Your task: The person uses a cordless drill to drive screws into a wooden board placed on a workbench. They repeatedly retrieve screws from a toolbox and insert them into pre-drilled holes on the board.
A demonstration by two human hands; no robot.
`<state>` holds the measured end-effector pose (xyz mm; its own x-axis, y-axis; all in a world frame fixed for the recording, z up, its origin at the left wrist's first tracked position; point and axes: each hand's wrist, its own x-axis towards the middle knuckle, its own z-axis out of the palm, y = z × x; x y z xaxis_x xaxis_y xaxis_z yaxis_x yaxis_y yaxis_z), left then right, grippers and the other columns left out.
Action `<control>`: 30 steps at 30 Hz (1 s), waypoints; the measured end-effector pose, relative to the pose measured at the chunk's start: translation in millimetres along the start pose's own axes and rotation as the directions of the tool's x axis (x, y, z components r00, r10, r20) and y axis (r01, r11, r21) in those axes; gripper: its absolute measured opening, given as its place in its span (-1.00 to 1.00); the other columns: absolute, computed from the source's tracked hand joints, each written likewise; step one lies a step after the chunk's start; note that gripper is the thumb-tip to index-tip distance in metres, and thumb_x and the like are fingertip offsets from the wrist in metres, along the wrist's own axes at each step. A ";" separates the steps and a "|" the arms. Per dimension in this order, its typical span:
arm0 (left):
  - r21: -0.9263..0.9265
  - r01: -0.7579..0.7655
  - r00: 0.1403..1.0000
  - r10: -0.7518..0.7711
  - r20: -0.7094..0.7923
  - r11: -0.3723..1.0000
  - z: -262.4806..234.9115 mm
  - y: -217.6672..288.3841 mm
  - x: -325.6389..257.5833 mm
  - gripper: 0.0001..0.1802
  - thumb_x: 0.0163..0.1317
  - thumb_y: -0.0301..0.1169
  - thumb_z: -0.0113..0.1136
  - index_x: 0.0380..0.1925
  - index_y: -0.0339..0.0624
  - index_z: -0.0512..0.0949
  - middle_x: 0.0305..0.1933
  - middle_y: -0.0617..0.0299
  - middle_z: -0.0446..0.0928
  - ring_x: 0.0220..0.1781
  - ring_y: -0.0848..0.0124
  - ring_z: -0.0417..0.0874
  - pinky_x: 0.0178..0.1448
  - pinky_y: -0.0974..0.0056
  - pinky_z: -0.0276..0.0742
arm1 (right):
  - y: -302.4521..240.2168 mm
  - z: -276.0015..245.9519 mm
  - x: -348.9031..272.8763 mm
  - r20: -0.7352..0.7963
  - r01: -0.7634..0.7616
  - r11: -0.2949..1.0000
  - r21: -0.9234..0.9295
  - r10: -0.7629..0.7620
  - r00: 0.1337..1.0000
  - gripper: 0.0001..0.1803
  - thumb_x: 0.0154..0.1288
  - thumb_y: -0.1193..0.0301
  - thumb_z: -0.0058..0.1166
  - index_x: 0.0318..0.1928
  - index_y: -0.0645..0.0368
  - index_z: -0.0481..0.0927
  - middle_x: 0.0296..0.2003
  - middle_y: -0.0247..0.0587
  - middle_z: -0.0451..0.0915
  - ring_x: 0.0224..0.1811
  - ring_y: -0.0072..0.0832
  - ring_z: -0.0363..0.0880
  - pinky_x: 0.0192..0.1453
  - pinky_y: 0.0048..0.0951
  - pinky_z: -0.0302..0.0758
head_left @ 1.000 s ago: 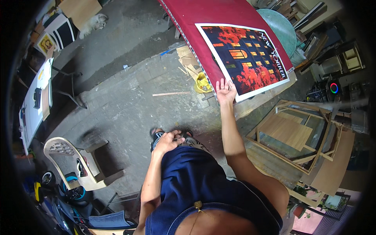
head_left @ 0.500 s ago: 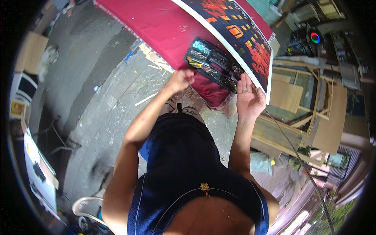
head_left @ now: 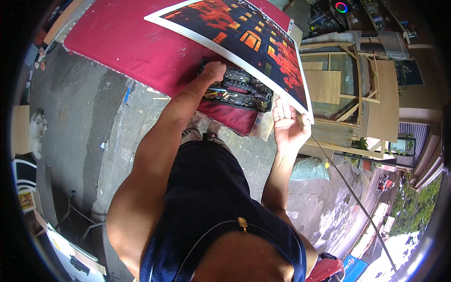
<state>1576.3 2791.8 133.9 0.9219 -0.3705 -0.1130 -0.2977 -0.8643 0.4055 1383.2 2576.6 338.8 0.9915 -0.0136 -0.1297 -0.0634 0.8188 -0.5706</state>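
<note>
A large picture print [head_left: 253, 44] with a white border shows a dark building and orange trees. It is tilted up over a red-covered table [head_left: 127, 44]. My right hand [head_left: 287, 126] holds its near right corner, palm up, fingers against the edge. Beneath the raised print lies a black compartment tray [head_left: 244, 101] filled with small metal pieces and tools, partly covered by the print. My left hand [head_left: 214, 71] reaches into the tray's left part with curled fingers. Whatever those fingers grasp, if anything, is hidden.
Wooden frames [head_left: 359, 89] and panels lean beyond the table to the right. A thin cable [head_left: 347, 178] runs down from near the print's corner. On the concrete floor, a pale sack [head_left: 310, 169] sits to the right. A white animal [head_left: 38, 134] is at the far left.
My left hand has gone from beside the table edge forward into the tray, its fingers now curled down. My right hand keeps hold of the print's corner. The whole view has shifted.
</note>
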 end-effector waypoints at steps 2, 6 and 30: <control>-0.027 -0.007 0.999 0.008 0.048 1.000 2.9 -8.3 1.7 -0.76 -0.13 -0.49 0.15 -0.37 -0.20 0.62 -0.20 -0.07 0.57 -0.14 0.05 0.59 -0.05 0.06 0.52 | 0.3 3.6 -1.8 0.004 0.004 1.000 0.003 -0.004 1.000 -0.42 0.04 0.26 0.13 0.02 0.42 0.39 0.00 0.17 0.46 0.11 -0.02 0.40 0.16 -0.15 0.37; -0.084 -0.132 0.990 0.136 0.045 0.988 11.1 -24.0 4.0 -0.81 -0.16 -0.51 0.15 -0.45 -0.15 0.63 -0.30 -0.04 0.59 -0.20 0.07 0.61 -0.10 0.08 0.52 | -1.5 9.0 -1.4 0.017 0.006 1.000 0.013 -0.006 1.000 -0.40 0.03 0.26 0.13 0.03 0.42 0.39 0.01 0.18 0.45 0.11 -0.02 0.40 0.15 -0.15 0.37; -0.018 -0.289 0.934 0.286 0.216 0.957 -3.8 -19.6 15.2 -0.70 -0.26 -0.66 0.11 -0.48 -0.09 0.66 -0.39 0.09 0.62 -0.24 0.21 0.62 -0.13 0.19 0.49 | -11.3 16.6 2.4 -0.012 -0.002 1.000 -0.006 0.002 1.000 -0.39 0.02 0.22 0.13 -0.02 0.49 0.41 0.03 0.27 0.40 0.11 -0.02 0.40 0.15 -0.15 0.37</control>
<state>1597.1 2804.4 127.6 0.7222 -0.6664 -0.1853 -0.5469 -0.7141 0.4369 1388.2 2576.8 358.5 0.9899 -0.0191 -0.1402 -0.0657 0.8154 -0.5752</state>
